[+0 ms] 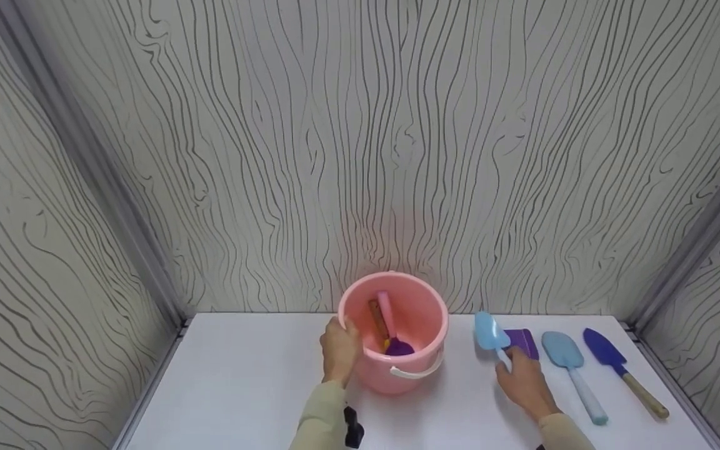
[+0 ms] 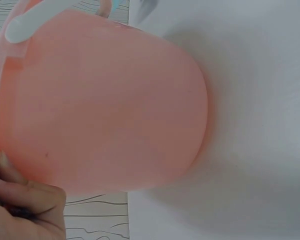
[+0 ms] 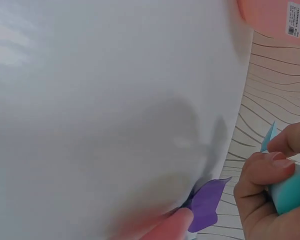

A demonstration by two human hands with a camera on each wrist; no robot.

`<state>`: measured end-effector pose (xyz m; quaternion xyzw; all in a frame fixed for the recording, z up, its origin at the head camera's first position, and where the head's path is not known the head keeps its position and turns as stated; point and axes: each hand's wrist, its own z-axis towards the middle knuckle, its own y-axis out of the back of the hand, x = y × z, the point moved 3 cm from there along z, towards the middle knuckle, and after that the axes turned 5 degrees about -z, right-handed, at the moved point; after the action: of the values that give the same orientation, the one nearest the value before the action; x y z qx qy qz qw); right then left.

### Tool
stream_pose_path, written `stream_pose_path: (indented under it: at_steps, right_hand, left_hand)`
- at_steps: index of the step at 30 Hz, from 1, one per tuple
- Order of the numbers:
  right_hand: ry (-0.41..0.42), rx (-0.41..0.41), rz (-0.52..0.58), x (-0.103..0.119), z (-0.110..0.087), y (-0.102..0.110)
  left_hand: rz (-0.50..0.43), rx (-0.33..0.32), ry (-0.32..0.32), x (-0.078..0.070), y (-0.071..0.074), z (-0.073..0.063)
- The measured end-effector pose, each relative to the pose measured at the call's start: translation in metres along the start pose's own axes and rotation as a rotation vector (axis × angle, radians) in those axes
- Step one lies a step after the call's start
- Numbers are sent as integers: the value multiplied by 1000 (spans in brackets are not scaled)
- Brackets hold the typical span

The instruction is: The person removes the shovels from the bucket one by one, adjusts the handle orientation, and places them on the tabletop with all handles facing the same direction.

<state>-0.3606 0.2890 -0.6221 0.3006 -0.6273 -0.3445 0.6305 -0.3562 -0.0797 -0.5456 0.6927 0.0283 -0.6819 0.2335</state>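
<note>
A pink bucket (image 1: 391,375) stands on the white table, its white handle (image 1: 419,373) hanging at the front. My left hand (image 1: 340,350) grips the bucket's left rim, fingers curled over it in the left wrist view too. Inside the bucket lie a purple toy shovel with a pink handle (image 1: 386,309) and a brown-handled tool (image 1: 377,317) with a bit of yellow. To the right of the bucket, my right hand (image 1: 525,382) holds a light blue toy shovel (image 1: 491,332) by its handle, above the table. Partly hidden behind that hand is a purple shovel (image 3: 207,205) with a pink handle (image 3: 170,226).
A pale blue shovel (image 1: 563,350) and a dark blue trowel (image 1: 604,347) with a wooden handle lie to the right of my right hand. Wood-patterned panels (image 1: 397,156) rise behind the table and at both sides.
</note>
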Motion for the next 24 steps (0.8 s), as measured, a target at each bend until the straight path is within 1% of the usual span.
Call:
stream_pose_path:
  at_steps: [2,5,9,11,14,18,24]
  right_hand:
    - [-10,20,-3,-2,-1,-4]
    - [-4,39,0,-4,-2,-8]
    - [12,39,2,-4,-4,-14]
    - [9,39,2,-3,-5,-17]
    - [-12,64,2,-2,-7,-21]
    - [-36,98,-10,-1,-10,-25]
    - [-79,132,-18,-4,-14,-28]
  left_hand:
    - [-1,2,-1,0,0,0]
    - [-12,13,14,1,-1,0]
    - [-9,15,33,2,0,0]
    - [-5,16,28,2,-1,0]
    - [10,10,20,2,0,0]
    - [9,3,32,2,1,-1]
    - [8,3,19,1,0,-1]
